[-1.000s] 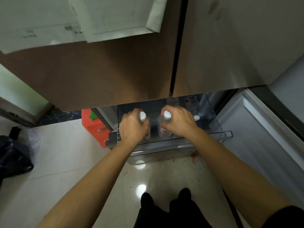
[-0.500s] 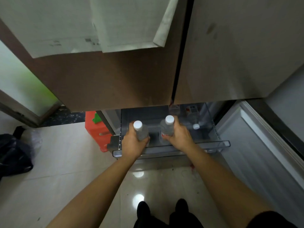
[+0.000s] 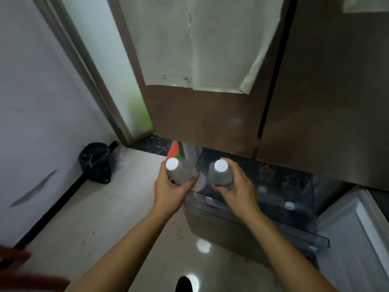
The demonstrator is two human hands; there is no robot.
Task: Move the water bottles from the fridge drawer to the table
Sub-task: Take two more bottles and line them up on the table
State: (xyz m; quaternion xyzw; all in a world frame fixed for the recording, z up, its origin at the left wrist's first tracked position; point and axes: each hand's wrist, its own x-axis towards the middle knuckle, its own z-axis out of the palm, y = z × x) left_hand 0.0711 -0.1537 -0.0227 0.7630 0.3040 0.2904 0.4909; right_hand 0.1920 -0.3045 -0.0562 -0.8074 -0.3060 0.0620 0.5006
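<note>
The left grip (image 3: pixel 169 190) is closed around the body of the left water bottle (image 3: pixel 181 173), fingers and thumb curled round it below the shoulder. The right grip (image 3: pixel 237 189) is closed in the same way around the right water bottle (image 3: pixel 221 175). Both bottles are upright, with their white caps facing the camera, and they sit side by side without touching.

The fridge drawer (image 3: pixel 223 228) is pulled out under the two closed fridge doors (image 3: pixel 202 127). The right water bottle is held clear above the left end of the drawer. The left water bottle is held at the drawer's left edge, partly over the floor (image 3: pixel 101 218). Neither held bottle rests on anything.

Two more white-capped bottles stand inside the drawer toward its right side: one near the middle (image 3: pixel 262 189), one closer to the front rim (image 3: pixel 289 205). Their labels are too blurred to read.

Paper sheets (image 3: pixel 189 49) hang on the left fridge door. A red object (image 3: pixel 173 149) stands beside the drawer's left rear corner. A black bag (image 3: pixel 96 163) lies on the floor against the wall.
</note>
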